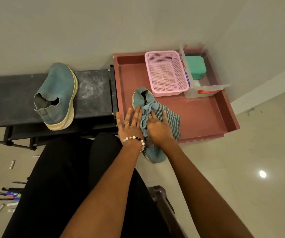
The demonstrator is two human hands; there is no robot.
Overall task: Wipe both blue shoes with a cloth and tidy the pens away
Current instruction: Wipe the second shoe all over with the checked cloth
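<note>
We sit over the pink tray [207, 117], both arms reaching forward. Nearest us, down to the left of the tray, the pens [6, 194] lie loose on the floor, not yet gathered; they look light and stiff, easy to pinch up one by one.

At the tray's near left corner, our left hand [129, 121] lies flat, fingers straight, steadying the side of one shoe [152, 152], whose toe hangs out over the tray's front edge. Our right hand [157, 127] presses the striped cloth [170, 117] onto the shoe's top, fingers curled into its bunched folds. The cloth looks limp and light, best held in a wad; the shoe's upper seems soft and likely to give, so we judge the firm sole the better place to hold.

Left of the tray, the second shoe [57, 93] stands alone on the dusty black rack [93, 93]. Farther back in the tray sit a pink basket [165, 74] and a clear tub [205, 90].
</note>
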